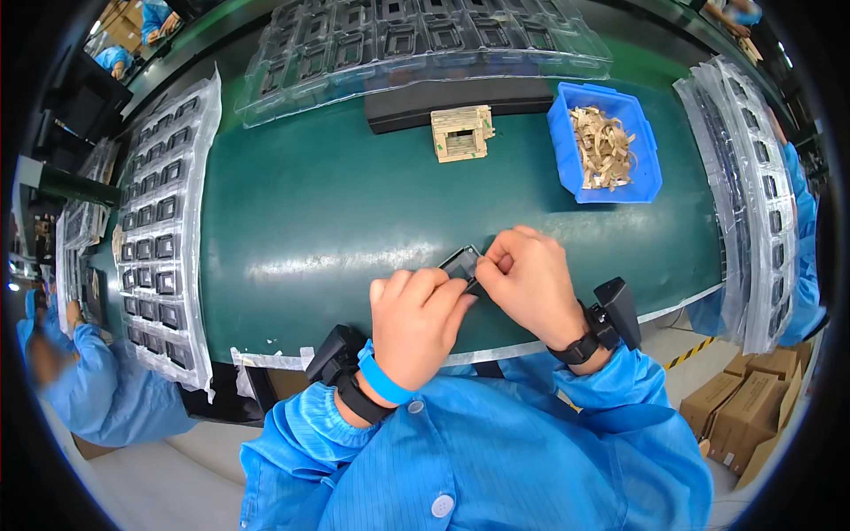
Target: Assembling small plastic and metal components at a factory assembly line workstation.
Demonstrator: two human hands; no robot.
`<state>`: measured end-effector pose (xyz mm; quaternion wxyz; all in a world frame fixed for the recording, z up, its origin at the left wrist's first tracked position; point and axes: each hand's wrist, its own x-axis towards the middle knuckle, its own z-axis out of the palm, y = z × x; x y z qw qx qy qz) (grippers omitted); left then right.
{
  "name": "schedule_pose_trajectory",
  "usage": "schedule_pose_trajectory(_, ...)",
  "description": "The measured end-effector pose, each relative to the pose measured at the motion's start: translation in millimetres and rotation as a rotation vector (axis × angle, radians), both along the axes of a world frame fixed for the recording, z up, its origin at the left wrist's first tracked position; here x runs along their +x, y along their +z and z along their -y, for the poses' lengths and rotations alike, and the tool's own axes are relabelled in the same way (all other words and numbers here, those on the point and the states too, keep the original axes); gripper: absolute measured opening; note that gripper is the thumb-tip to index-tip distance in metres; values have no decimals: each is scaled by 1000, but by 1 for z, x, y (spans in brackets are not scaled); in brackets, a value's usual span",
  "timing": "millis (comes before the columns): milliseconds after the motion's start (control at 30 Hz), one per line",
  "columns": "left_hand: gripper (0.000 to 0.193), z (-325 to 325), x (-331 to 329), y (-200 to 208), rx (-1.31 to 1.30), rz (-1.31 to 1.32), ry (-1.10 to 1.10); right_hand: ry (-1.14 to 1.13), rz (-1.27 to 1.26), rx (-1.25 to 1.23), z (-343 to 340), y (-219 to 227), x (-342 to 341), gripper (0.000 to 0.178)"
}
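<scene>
Just above the bench's near edge, my left hand [414, 320] is closed around the lower left side of a small black rectangular frame [460, 263]. The frame is tilted, and its middle looks grey and shiny. At its right edge my right hand [531, 281] is closed, with thumb and forefinger pinched together. Whether those fingertips grip the frame itself or something small on it is hidden. Farther off lies a stack of tan paper pieces [448, 150] with a rectangular opening. A blue bin [651, 168] at the right holds crumpled tan paper strips [604, 146].
Clear plastic trays of black frames stand at the back [425, 66], on the left [190, 239] and on the right [739, 177]. A long black block [398, 113] lies behind the paper stack on the green bench [292, 203]. Cardboard boxes [744, 407] sit below right. A co-worker [102, 389] is at far left.
</scene>
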<state>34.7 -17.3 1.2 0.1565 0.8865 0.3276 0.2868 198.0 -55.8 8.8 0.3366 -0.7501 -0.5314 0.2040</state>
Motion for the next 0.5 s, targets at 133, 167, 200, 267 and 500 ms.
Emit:
schedule_pose_trajectory(133,18,1,-8,-6,94,-36,41,45,-40,-69,13,10,0,14)
schedule_pose_trajectory(167,18,1,-10,-8,91,-37,49,65,-80,-100,14,12,2,12)
schedule_pose_trajectory(200,18,0,-11,-10,109,-48,43,70,-82,-103,14,11,4,12)
schedule_pose_trajectory(267,18,-1,-13,-12,126,-61,43,55,-41,-8,14,10,5,8)
schedule_pose_trajectory(500,21,4,-13,-12,152,-65,79,241,249,217,17,-8,-4,34)
